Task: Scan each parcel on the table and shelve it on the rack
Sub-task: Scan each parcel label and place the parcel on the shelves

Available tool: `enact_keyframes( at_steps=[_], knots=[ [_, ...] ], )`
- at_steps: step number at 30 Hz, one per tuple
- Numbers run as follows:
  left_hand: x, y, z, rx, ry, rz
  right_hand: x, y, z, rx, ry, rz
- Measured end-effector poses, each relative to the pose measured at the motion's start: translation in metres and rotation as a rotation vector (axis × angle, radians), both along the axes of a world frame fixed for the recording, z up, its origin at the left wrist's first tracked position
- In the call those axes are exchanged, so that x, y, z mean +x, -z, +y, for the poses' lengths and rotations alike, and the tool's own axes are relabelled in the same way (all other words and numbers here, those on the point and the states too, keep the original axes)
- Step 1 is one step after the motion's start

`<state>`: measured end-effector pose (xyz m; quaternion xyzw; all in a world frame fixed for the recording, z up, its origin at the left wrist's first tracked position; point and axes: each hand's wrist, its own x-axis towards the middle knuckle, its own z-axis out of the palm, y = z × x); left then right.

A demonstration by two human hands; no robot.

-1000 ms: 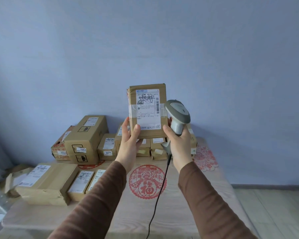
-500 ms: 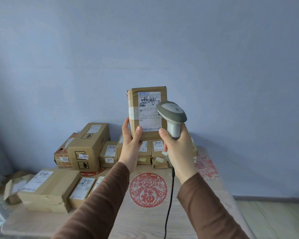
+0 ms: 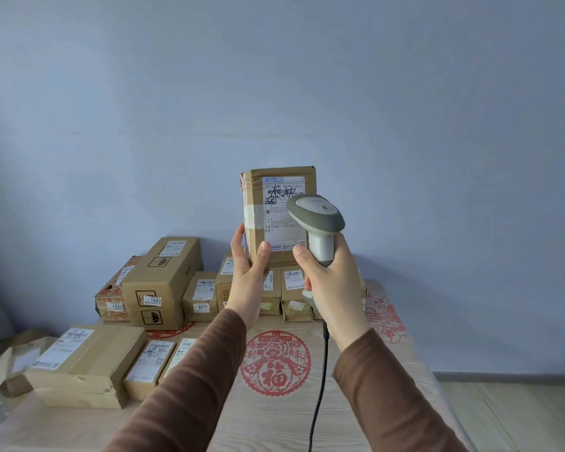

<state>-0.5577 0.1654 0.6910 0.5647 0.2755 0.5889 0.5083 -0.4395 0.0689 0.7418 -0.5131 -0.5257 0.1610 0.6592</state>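
Observation:
My left hand [image 3: 248, 272] holds a small brown cardboard parcel [image 3: 276, 203] upright by its lower end, above the table, with its white shipping label facing me. A grey handheld barcode scanner [image 3: 317, 220] is gripped in my right hand [image 3: 331, 282]; its head covers the label's right edge and points at the label. A black cable [image 3: 320, 386] hangs from the scanner down over the table. Several more cardboard parcels [image 3: 162, 282] lie stacked at the back and left of the table.
The light wooden table [image 3: 274, 425] bears red paper-cut decorations [image 3: 274, 363] in the middle and at the right. A flat large box [image 3: 85, 363] and slim boxes [image 3: 150, 363] lie at the front left. Blue wall behind; wooden floor at the right. No rack in view.
My right hand has brought the scanner from the parcel's right side leftward and in front of the label. The parcel has stayed held up in my left hand.

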Motion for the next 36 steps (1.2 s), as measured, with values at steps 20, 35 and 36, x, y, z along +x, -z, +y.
enact_keyframes(
  at_steps=[20, 35, 36],
  knots=[
    [0.005, -0.003, -0.006, 0.014, 0.023, 0.004, 0.003, -0.005, -0.009, -0.024, -0.022, 0.002],
    [-0.009, -0.007, -0.019, 0.011, -0.015, 0.001, 0.000, 0.000, -0.011, 0.002, -0.077, 0.162],
    [-0.011, -0.008, -0.021, 0.008, -0.030, -0.002, -0.001, 0.002, -0.008, 0.017, -0.086, 0.204]
  ],
)
